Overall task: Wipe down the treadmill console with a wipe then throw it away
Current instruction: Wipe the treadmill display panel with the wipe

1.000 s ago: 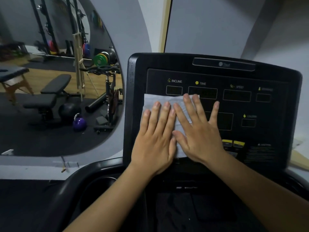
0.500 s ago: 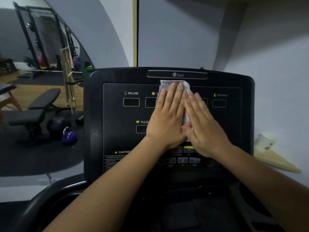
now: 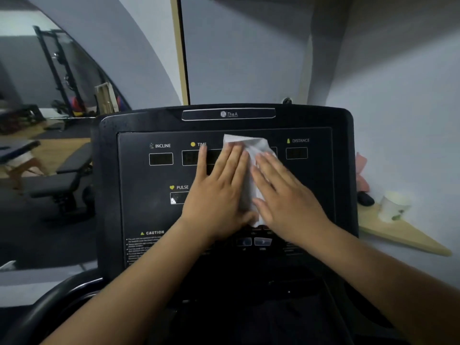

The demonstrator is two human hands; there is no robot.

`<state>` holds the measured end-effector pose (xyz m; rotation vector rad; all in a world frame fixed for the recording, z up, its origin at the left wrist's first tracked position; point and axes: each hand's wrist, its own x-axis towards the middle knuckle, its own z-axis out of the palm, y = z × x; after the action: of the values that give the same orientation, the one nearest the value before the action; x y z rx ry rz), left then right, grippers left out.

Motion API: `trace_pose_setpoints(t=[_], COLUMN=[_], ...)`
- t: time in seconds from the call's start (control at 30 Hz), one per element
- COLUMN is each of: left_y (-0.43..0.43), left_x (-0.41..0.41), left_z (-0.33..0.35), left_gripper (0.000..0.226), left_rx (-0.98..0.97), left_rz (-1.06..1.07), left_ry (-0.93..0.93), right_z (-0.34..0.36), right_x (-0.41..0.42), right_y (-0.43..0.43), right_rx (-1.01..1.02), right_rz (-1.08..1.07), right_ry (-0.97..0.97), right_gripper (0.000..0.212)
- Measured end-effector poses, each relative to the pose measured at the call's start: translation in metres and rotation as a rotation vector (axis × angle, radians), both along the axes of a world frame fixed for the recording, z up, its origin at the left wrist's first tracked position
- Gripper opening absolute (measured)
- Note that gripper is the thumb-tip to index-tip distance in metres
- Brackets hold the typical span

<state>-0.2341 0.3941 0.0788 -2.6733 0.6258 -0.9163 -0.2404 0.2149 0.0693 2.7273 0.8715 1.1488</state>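
Roughly midway: left hand (image 3: 219, 195) and right hand (image 3: 286, 197) press the wipe (image 3: 251, 145) on the console (image 3: 139, 175) centre, fingers (image 3: 235, 163) straight, gripping nothing. Right side, buttons (image 3: 262, 242), binning likely left.

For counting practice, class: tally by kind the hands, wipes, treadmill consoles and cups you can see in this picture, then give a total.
Hands: 2, the left hand and the right hand
Wipes: 1, the wipe pressed under both hands
Treadmill consoles: 1, the treadmill console
Cups: 1, the cup off to the right
Total: 5
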Motion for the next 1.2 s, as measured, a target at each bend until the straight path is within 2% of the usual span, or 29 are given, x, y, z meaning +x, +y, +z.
trace_pose_setpoints(t=[0.17, 0.3, 0.43, 0.57, 0.67, 0.73, 0.83, 0.97, 1.1, 1.2], left_y=[-0.022, -0.026, -0.03, -0.047, -0.074, -0.093, -0.099, -0.068, -0.066, -0.057], left_x=[0.018, 0.0, -0.054, -0.042, -0.008, 0.008, 0.002, -0.03, -0.022, -0.016], left_z=[0.035, 0.003, -0.07, -0.056, -0.005, 0.019, 0.008, -0.041, -0.018, 0.005], left_gripper=[0.112, 0.109, 0.094, 0.083, 0.078, 0.072, 0.069, 0.074, 0.073, 0.076], left_rx=[0.02, -0.003, -0.042, -0.017, -0.015, -0.037, -0.123, -0.107, -0.116, -0.161], left_rz=[0.106, 0.047, -0.068, -0.03, 0.025, 0.036, -0.041, -0.161, -0.171, 0.015], left_ry=[0.019, 0.026, 0.105, 0.111, 0.036, 0.008, 0.022, 0.087, 0.006, -0.028], right_z=[0.042, 0.01, -0.068, -0.051, 0.005, 0.02, -0.004, -0.042, -0.009, 0.02], right_x=[0.034, 0.014, -0.025, -0.008, 0.022, 0.03, 0.019, -0.008, 0.011, 0.026], right_y=[-0.024, -0.035, -0.062, -0.088, -0.095, -0.085, -0.074, -0.093, -0.086, -0.07], right_rx=[-0.077, -0.122, -0.19, -0.251, -0.184, -0.099, -0.001, -0.144, -0.061, 0.024], right_rz=[-0.043, -0.063, 0.061, 0.045, -0.153, -0.196, -0.022, 0.079, -0.075, -0.228], right_ry=[0.076, 0.087, 0.093, 0.064, -0.007, -0.022, -0.06, -0.008, 0.019, 0.049], right_gripper=[0.076, 0.084, 0.067, 0.066, 0.063, 0.057, 0.053, 0.047, 0.053, 0.06])
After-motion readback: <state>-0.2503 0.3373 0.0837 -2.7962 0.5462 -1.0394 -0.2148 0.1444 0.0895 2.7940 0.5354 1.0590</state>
